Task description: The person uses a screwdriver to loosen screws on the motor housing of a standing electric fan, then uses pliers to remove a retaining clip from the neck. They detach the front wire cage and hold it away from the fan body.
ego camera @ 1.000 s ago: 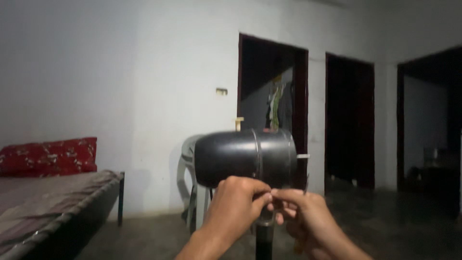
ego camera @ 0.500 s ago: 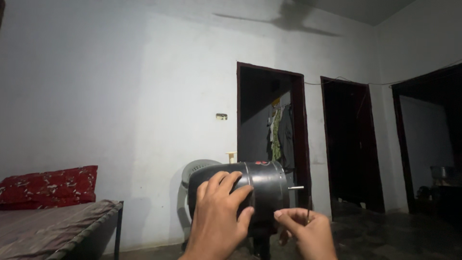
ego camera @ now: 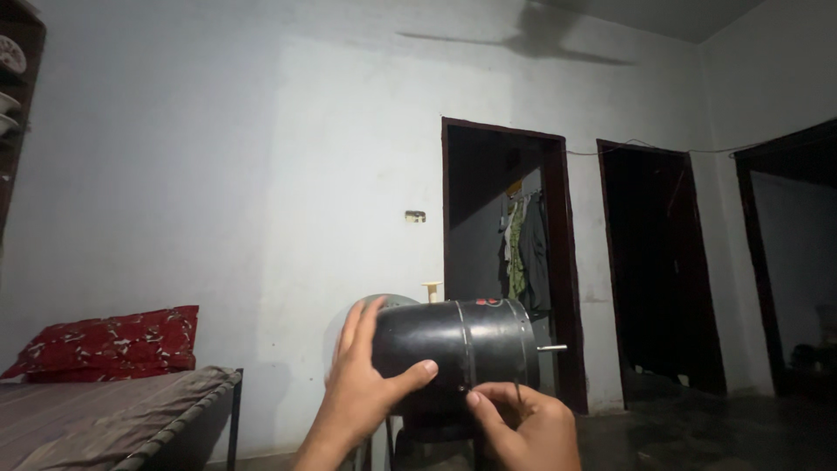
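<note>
A black cylindrical fan motor housing [ego camera: 475, 344] stands on a pole in front of me, with a short metal shaft [ego camera: 552, 348] sticking out to the right. My left hand [ego camera: 364, 384] is pressed against the housing's rounded back end, thumb across its lower side. My right hand [ego camera: 519, 423] is under the housing near its seam, fingers pinched together at the metal; a thin dark item seems held there, too small to name.
A bed [ego camera: 105, 419] with a red patterned pillow [ego camera: 113, 342] is at the lower left. A pale plastic chair [ego camera: 344, 327] stands behind the housing. Three dark doorways [ego camera: 510, 262] open in the white wall, clothes hanging in the nearest.
My left hand moved from the underside to the back end of the housing. My right hand came in under the seam. The view has tilted upward.
</note>
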